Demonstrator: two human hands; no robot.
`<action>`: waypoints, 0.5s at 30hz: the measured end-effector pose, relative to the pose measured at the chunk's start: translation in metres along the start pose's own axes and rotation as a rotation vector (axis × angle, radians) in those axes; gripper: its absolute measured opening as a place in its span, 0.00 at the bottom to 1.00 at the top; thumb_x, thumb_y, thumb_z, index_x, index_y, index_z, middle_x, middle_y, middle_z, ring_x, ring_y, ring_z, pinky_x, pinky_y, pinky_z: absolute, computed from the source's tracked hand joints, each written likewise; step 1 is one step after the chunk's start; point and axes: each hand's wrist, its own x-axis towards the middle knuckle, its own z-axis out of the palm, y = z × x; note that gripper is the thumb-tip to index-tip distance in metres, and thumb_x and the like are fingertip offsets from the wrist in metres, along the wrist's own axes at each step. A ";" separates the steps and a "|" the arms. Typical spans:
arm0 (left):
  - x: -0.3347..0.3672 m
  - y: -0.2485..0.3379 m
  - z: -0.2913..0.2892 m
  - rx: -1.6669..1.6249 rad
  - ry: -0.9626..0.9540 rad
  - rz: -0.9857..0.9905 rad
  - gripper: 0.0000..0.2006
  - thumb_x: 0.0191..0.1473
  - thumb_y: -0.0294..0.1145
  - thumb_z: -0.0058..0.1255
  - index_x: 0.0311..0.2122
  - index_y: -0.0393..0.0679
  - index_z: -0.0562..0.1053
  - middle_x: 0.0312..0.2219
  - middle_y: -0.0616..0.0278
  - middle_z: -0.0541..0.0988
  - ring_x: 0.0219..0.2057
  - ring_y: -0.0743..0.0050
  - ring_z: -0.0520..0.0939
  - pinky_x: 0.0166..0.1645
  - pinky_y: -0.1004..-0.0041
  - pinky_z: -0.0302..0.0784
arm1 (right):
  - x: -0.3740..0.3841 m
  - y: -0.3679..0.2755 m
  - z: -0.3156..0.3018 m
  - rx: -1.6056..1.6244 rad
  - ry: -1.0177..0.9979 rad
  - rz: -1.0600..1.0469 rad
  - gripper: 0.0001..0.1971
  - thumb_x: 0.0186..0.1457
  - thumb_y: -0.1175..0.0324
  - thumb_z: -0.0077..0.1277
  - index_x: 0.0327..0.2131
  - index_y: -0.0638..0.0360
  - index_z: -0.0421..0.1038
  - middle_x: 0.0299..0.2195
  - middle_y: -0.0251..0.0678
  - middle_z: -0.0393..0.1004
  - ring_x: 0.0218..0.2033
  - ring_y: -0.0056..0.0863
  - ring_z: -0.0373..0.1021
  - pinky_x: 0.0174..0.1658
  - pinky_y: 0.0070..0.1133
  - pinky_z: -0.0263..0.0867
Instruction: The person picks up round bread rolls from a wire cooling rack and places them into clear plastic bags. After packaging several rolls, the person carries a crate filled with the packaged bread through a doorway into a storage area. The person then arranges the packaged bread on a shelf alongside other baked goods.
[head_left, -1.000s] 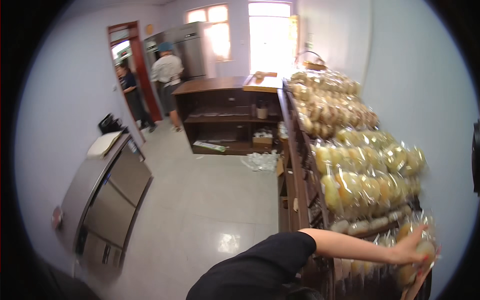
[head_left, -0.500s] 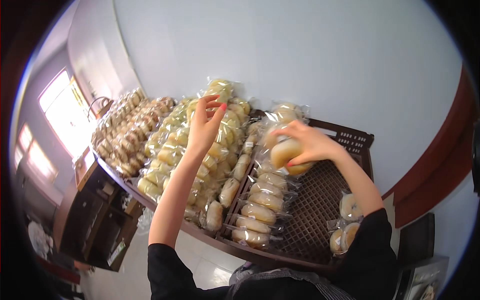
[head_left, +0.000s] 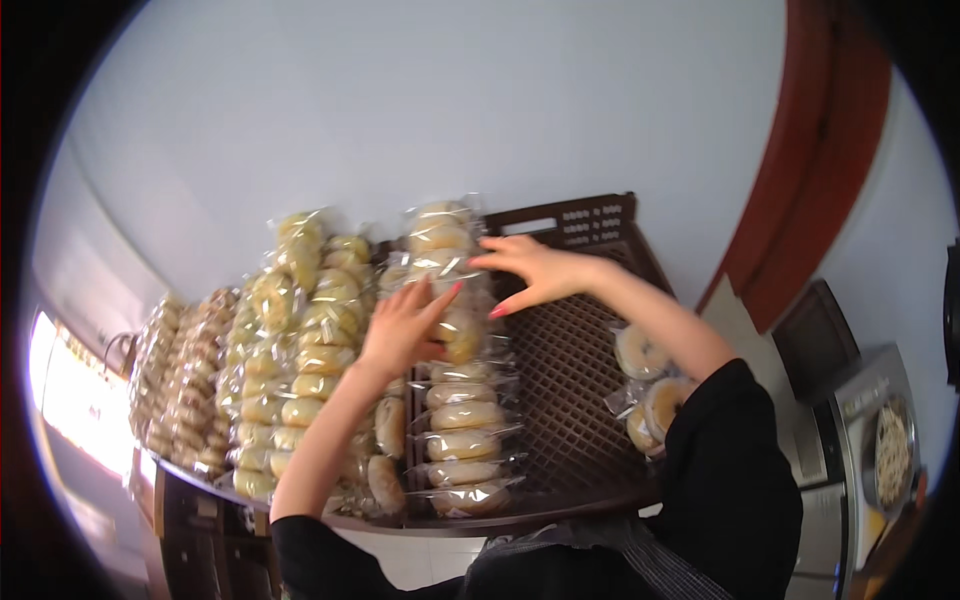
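A dark brown plastic lattice crate [head_left: 575,390] lies on a shelf against a pale wall. A column of clear bags of round yellow buns [head_left: 462,430] runs up its left side. My left hand [head_left: 405,325] presses flat on a bun bag [head_left: 460,335] in that column. My right hand [head_left: 530,270], fingers spread, rests on the bags just above it. Neither hand grips anything. Two or three more bun bags [head_left: 650,385] lie at the crate's right edge, partly hidden by my right arm.
Stacks of bagged buns [head_left: 295,350] and further bags [head_left: 185,375] fill the shelf to the left. A red-brown frame [head_left: 815,170] stands at the right. A steel appliance [head_left: 880,440] sits low right. Bright window light [head_left: 70,400] glows at far left.
The view has swung from the room to the shelf and crate. My right hand has set down the bun bag it held and now lies spread on the column; the left hand has come down onto it.
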 end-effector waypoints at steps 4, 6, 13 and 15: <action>0.001 -0.014 -0.003 -0.136 -0.039 0.116 0.41 0.30 0.34 0.62 0.55 0.65 0.58 0.55 0.57 0.56 0.54 0.54 0.58 0.55 0.59 0.57 | -0.124 0.059 -0.041 0.121 -0.407 0.469 0.49 0.33 0.45 0.60 0.56 0.61 0.50 0.56 0.46 0.50 0.57 0.38 0.50 0.58 0.29 0.49; 0.004 -0.012 -0.003 -0.142 -0.052 0.116 0.40 0.31 0.33 0.61 0.55 0.65 0.59 0.56 0.58 0.54 0.55 0.55 0.57 0.55 0.59 0.56 | -0.178 0.079 -0.017 -0.040 -0.627 0.639 0.51 0.32 0.41 0.58 0.57 0.56 0.47 0.57 0.48 0.49 0.57 0.42 0.49 0.57 0.31 0.50; 0.003 0.038 -0.030 0.146 -0.106 0.055 0.42 0.33 0.41 0.62 0.56 0.50 0.56 0.56 0.48 0.51 0.56 0.55 0.54 0.55 0.55 0.54 | -0.193 0.002 0.077 -0.415 -0.442 0.957 0.37 0.46 0.51 0.48 0.58 0.45 0.45 0.59 0.57 0.30 0.55 0.67 0.41 0.51 0.49 0.51; 0.017 0.068 -0.030 0.104 0.076 0.214 0.36 0.36 0.41 0.59 0.52 0.44 0.59 0.51 0.49 0.59 0.53 0.54 0.59 0.53 0.57 0.57 | -0.162 -0.018 0.084 -0.365 -0.477 1.042 0.32 0.49 0.53 0.46 0.57 0.41 0.48 0.60 0.53 0.28 0.55 0.68 0.39 0.48 0.55 0.50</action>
